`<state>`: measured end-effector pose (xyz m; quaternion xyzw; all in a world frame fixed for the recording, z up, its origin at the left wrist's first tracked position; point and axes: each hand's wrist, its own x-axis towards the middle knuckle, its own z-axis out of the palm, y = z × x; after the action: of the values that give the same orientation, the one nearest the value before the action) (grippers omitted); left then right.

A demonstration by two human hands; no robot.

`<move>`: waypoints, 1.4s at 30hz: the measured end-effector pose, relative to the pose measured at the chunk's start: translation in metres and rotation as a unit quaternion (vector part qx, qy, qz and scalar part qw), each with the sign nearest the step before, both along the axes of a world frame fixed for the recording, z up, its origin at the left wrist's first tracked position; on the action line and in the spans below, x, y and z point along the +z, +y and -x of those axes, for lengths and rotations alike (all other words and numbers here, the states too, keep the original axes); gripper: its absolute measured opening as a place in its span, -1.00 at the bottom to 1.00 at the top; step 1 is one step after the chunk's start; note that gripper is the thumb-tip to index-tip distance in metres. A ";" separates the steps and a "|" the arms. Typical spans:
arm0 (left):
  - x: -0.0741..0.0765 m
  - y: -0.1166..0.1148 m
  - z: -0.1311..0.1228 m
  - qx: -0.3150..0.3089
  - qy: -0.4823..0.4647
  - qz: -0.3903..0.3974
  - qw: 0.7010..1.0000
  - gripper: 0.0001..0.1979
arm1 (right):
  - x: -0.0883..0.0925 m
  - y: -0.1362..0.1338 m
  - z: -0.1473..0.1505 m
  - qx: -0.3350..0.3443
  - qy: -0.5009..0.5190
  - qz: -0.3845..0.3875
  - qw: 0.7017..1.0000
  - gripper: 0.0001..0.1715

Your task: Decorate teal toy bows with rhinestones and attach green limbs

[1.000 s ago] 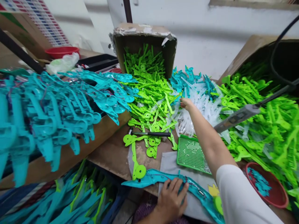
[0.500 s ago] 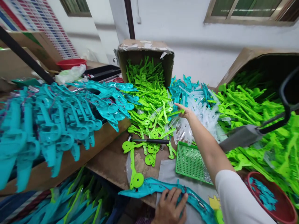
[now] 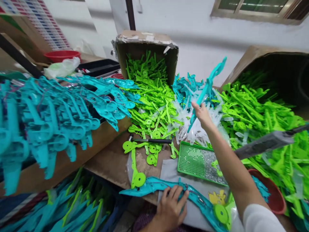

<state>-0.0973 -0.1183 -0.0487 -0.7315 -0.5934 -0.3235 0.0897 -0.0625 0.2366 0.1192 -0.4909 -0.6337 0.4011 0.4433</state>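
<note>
My left hand (image 3: 172,206) lies over a teal plastic bow-shaped shell (image 3: 154,187) at the table's front edge, fingers curled across its upper rim. Thin wires run inside that shell, and lime-green arms with round discs sit at both its ends. My right hand (image 3: 202,113) is raised over the pile of clear plastic strips (image 3: 188,129), closed around a second teal shell (image 3: 209,85) that stands tilted upward. A green mesh basket (image 3: 193,161) holding small metal pieces lies between the hands. The right forearm covers part of its right side.
A hammer (image 3: 152,140) lies before the lime-green parts spilling from a cardboard box (image 3: 147,37). Wired teal shells (image 3: 55,119) are stacked at left. More lime-green parts (image 3: 270,122) heap at right, near a red bowl (image 3: 277,196) and a grey bar (image 3: 265,145).
My right hand has taken up a teal shell from the back pile and lifted it. My left hand stays on the front shell. The view has shifted slightly.
</note>
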 end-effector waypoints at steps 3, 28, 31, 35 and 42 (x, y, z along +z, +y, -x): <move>0.003 -0.001 0.000 -0.008 0.003 0.019 1.000 -0.65 | -0.034 -0.046 -0.016 -0.095 0.020 0.025 0.995 -0.38; 0.006 -0.005 0.000 -0.022 0.004 0.076 0.997 -0.66 | -0.074 -0.005 -0.117 0.184 -0.527 -0.290 0.777 -0.47; 0.007 -0.005 0.000 -0.028 0.005 0.086 0.996 -0.65 | -0.075 -0.015 -0.131 0.156 -0.440 -0.392 0.793 -0.48; 0.006 -0.006 0.000 -0.037 0.005 0.098 0.994 -0.65 | -0.068 -0.041 -0.125 0.051 -0.350 -0.452 0.819 -0.38; 0.018 -0.017 -0.009 -0.013 0.003 0.186 0.983 -0.61 | -0.005 -0.167 -0.064 0.162 -0.464 -0.356 0.795 -0.28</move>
<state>-0.0885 -0.1349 -0.0302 -0.7439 -0.6337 -0.2063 -0.0497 0.0013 0.0694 0.1143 -0.3157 -0.9318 -0.0629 0.1675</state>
